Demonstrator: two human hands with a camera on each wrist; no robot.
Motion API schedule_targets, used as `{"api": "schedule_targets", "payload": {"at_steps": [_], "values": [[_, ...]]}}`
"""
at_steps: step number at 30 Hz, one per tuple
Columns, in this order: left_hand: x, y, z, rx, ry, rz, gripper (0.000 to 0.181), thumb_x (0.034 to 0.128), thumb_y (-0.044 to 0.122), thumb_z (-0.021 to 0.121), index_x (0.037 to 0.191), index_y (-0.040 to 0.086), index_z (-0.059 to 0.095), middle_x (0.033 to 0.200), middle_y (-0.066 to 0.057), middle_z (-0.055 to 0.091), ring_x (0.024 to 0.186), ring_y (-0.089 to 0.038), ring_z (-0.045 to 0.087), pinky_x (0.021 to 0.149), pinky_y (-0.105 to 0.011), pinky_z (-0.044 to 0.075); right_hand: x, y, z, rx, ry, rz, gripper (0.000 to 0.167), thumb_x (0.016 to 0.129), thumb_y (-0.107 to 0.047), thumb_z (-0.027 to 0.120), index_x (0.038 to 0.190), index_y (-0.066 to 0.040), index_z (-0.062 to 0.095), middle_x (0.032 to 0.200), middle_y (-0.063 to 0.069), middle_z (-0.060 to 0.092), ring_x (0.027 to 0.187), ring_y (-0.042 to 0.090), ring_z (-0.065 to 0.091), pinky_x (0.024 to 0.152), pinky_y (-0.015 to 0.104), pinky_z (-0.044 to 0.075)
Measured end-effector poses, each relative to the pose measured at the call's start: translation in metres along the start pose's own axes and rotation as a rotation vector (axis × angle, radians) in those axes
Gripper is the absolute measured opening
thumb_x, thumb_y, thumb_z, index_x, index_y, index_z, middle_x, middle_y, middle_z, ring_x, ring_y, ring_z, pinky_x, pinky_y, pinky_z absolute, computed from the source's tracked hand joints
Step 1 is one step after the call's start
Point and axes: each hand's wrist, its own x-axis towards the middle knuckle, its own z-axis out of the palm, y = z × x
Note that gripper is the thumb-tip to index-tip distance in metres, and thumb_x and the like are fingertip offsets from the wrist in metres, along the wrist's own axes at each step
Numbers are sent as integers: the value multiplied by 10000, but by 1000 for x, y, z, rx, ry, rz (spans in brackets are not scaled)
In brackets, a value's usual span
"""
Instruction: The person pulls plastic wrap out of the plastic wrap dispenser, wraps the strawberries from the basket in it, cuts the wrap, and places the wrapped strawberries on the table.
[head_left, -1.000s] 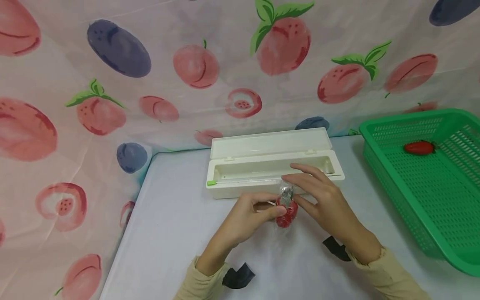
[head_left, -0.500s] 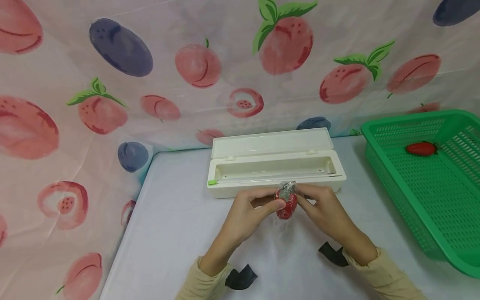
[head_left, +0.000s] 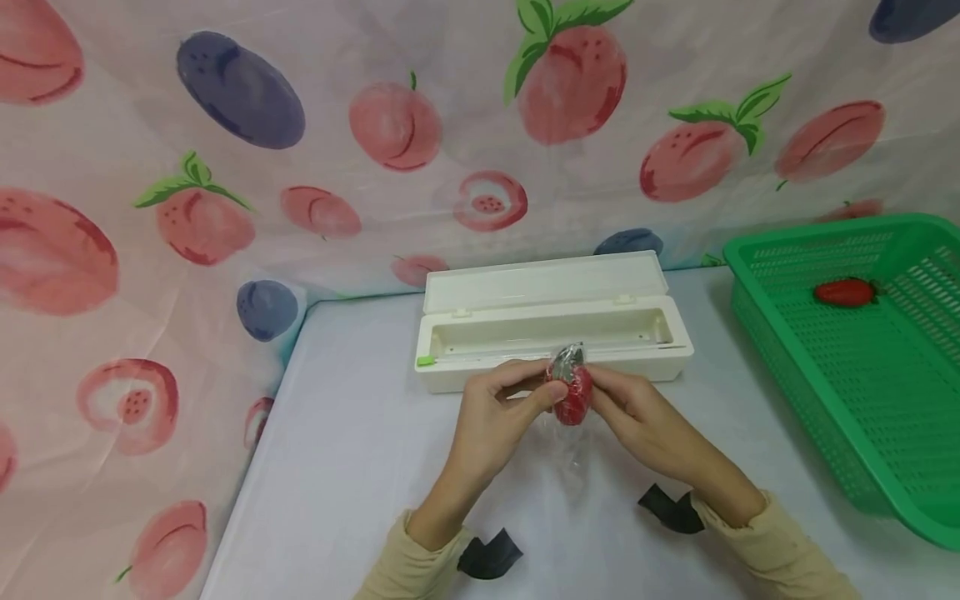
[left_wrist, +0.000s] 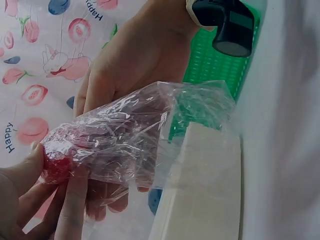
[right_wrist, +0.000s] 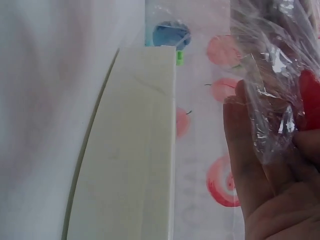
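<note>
Left hand (head_left: 491, 417): pinching berry (head_left: 576, 402). Right hand (head_left: 641, 417): opposite, grip unclear. Likely light, slippery in film (left_wrist: 132, 137); hold sides gently.

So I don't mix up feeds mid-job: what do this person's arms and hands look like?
The left hand and right hand wear no gloves. The left sleeve and right sleeve are plain and beige. By each cuff is something black, the left device and right device; the left wrist view shows the right one with a rounded end. No cables are visible.
</note>
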Motion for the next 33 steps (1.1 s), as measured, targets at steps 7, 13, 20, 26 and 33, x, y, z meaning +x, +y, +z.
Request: {"api": "schedule_targets", "payload": {"at_steps": [7,13,20,26,33], "values": [[0,0,1,70,56,86,275,827,145,815,1090,92,755,1041,-45,720,957,-153,654,862,-304,559,0,-3,-4,27,-21,-1,284,1036,-13,459,1272,35,609,1177,124,670,888,104,550,720,242,499],[-1,-2,0,64,46,60,375,831,143,813,1185,90,701,1094,-46,690,988,-166,650,889,-306,561,-1,-1,-2,34,4,-16,245,1027,-2,476,1205,36,641,1147,133,680,932,92,579,802,236,533],[-2,-1,1,120,-29,74,285,860,151,785,1137,97,746,1099,-21,703,984,-144,639,926,-332,546,0,-2,-1,-149,102,-1,236,950,13,622,1171,1,705,1142,93,724,1033,145,665,864,399,584],[-3,-1,2,80,-22,73,289,862,116,778,1135,33,731,1118,-90,694,980,-153,666,851,-295,586,-1,-7,2,-180,122,56,261,967,-13,609,1215,25,681,1184,135,706,1053,238,673,865,430,579],[-1,-2,1,33,38,75,287,871,95,766,1145,23,723,1143,-99,700,1000,-181,694,854,-300,586,-6,-17,2,-180,53,94,418,1069,-119,411,1455,39,441,1423,171,545,1127,218,604,938,440,529]]}}
